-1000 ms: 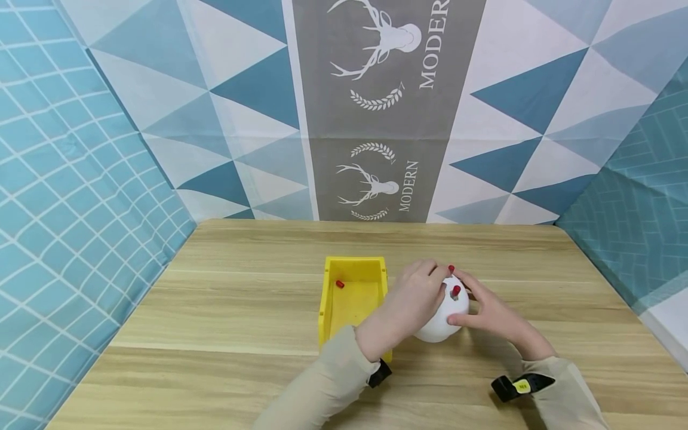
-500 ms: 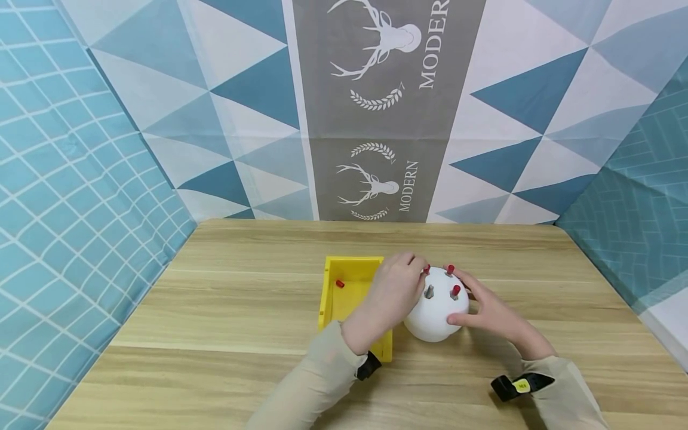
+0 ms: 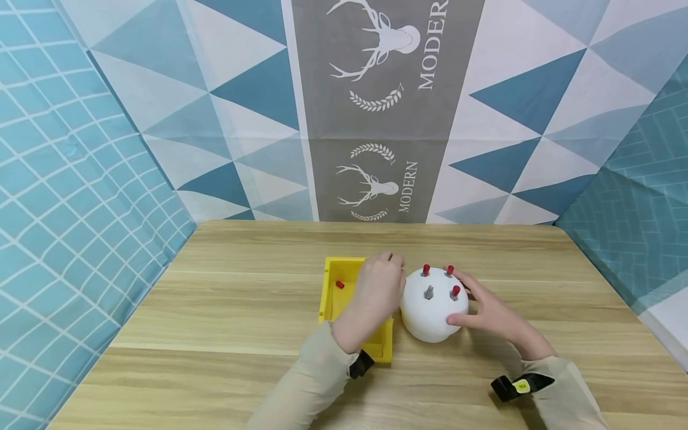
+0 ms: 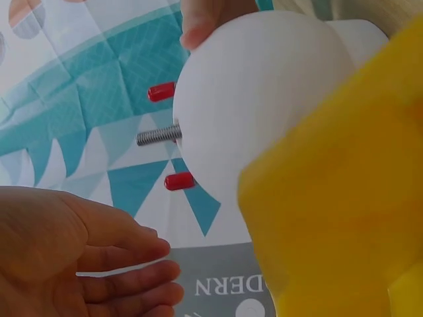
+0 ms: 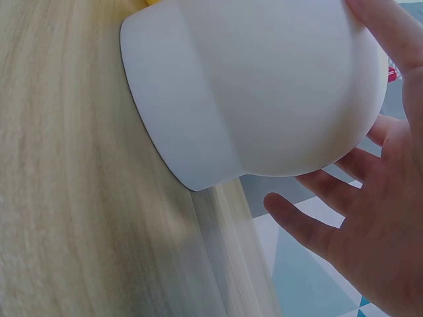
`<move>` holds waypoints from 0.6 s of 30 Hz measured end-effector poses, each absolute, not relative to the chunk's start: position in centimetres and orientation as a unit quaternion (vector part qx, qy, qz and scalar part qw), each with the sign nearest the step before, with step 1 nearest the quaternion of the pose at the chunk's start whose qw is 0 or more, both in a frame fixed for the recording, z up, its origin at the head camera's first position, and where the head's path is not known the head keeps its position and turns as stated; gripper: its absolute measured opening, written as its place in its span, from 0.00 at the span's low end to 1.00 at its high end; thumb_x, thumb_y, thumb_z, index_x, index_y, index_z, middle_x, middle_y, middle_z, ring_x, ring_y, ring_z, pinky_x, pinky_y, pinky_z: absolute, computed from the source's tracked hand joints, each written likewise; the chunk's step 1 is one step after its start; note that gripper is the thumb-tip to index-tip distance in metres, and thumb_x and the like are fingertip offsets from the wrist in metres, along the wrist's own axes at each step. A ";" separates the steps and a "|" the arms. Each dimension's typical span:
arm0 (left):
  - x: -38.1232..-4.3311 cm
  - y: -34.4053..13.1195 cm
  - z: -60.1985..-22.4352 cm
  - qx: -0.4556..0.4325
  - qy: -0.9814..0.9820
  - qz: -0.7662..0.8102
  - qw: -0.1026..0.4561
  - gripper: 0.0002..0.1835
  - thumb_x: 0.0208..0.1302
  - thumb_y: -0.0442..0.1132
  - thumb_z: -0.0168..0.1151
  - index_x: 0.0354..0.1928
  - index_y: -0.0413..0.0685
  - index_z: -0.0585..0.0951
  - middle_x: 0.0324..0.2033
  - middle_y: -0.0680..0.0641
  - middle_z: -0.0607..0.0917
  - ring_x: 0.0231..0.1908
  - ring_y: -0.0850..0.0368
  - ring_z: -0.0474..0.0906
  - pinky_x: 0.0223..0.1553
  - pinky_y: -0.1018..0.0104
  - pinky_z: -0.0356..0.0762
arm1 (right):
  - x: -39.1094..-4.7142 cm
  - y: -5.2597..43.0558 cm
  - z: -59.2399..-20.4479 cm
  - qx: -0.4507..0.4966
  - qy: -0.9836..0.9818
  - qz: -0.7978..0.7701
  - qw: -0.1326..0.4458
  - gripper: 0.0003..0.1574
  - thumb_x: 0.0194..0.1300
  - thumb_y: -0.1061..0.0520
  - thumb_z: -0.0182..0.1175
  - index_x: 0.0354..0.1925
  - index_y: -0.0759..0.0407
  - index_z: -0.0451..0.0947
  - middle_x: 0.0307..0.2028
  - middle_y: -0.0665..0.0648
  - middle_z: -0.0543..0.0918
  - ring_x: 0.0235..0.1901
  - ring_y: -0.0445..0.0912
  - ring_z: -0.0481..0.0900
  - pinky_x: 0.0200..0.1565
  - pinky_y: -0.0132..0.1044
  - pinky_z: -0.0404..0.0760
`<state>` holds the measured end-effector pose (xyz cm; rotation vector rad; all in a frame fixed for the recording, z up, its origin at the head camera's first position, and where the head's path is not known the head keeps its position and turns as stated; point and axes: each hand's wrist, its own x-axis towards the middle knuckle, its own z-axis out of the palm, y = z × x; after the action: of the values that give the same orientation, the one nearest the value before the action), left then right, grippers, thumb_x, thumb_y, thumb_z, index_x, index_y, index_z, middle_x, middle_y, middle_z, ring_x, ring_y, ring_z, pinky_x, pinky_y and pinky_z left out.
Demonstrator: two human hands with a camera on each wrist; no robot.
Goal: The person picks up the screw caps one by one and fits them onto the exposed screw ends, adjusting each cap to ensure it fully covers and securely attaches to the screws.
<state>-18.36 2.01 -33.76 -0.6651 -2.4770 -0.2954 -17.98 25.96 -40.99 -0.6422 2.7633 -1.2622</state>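
Note:
A white round-topped piece stands on the table, with threaded metal studs on its top. Red caps cover three studs; the near-left stud is bare, its thread visible in the left wrist view. My right hand holds the piece from the right, thumb at the near side and fingers behind. In the right wrist view those fingers spread along its white wall. My left hand hovers over the yellow bin; in the left wrist view its fingers are loosely bent with nothing between them.
The yellow bin stands just left of the white piece, partly covered by my left hand and forearm. One loose red cap lies inside it. A patterned cloth backdrop rises behind the wooden table.
My left hand has moved left from the studs to above the bin, uncovering a red cap on the far-left stud and the bare stud. The right hand stays put.

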 end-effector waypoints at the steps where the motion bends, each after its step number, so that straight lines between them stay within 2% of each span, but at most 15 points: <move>1: -18.4 1.9 -33.8 -0.242 -0.925 -0.111 0.271 0.04 0.57 0.37 0.59 0.28 0.45 0.80 0.24 0.51 0.79 0.26 0.58 0.76 0.30 0.70 0.74 | -18.0 26.0 -41.0 -0.207 0.890 -0.407 0.018 0.56 0.50 0.51 0.67 0.69 0.58 0.47 0.65 0.67 0.56 0.59 0.65 0.62 0.51 0.63 0.67; 6: -18.7 1.5 -34.2 -0.220 -0.936 -0.113 0.251 0.04 0.56 0.36 0.59 0.28 0.44 0.80 0.23 0.50 0.79 0.25 0.58 0.75 0.28 0.70 0.74 | -17.9 25.9 -40.9 -0.207 0.889 -0.409 0.019 0.56 0.50 0.51 0.67 0.69 0.58 0.47 0.64 0.66 0.57 0.59 0.65 0.62 0.51 0.63 0.67; 10: -19.0 1.2 -34.7 -0.209 -0.937 -0.118 0.255 0.04 0.55 0.34 0.58 0.26 0.43 0.80 0.21 0.50 0.78 0.23 0.58 0.74 0.24 0.72 0.73 | -17.9 25.8 -40.9 -0.204 0.889 -0.409 0.020 0.56 0.50 0.51 0.67 0.69 0.58 0.47 0.64 0.66 0.57 0.58 0.65 0.62 0.51 0.63 0.67; 14: -19.4 1.0 -35.2 -0.180 -0.941 -0.120 0.260 0.04 0.53 0.33 0.58 0.23 0.41 0.79 0.19 0.49 0.76 0.21 0.56 0.74 0.22 0.69 0.74 | -17.9 25.8 -40.9 -0.200 0.890 -0.410 0.020 0.56 0.50 0.50 0.67 0.69 0.58 0.47 0.64 0.66 0.57 0.58 0.66 0.63 0.51 0.63 0.67; 18: -19.8 0.6 -35.4 -0.151 -0.951 -0.122 0.242 0.05 0.54 0.34 0.59 0.23 0.40 0.79 0.18 0.48 0.75 0.20 0.55 0.74 0.22 0.67 0.75 | -17.8 25.8 -40.8 -0.199 0.890 -0.409 0.022 0.56 0.50 0.50 0.67 0.69 0.58 0.47 0.64 0.66 0.57 0.58 0.66 0.62 0.51 0.64 0.66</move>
<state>-19.76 0.61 -35.45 -0.4129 -2.5984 -0.3327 -17.82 25.76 -40.79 -0.6155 2.7594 -1.2671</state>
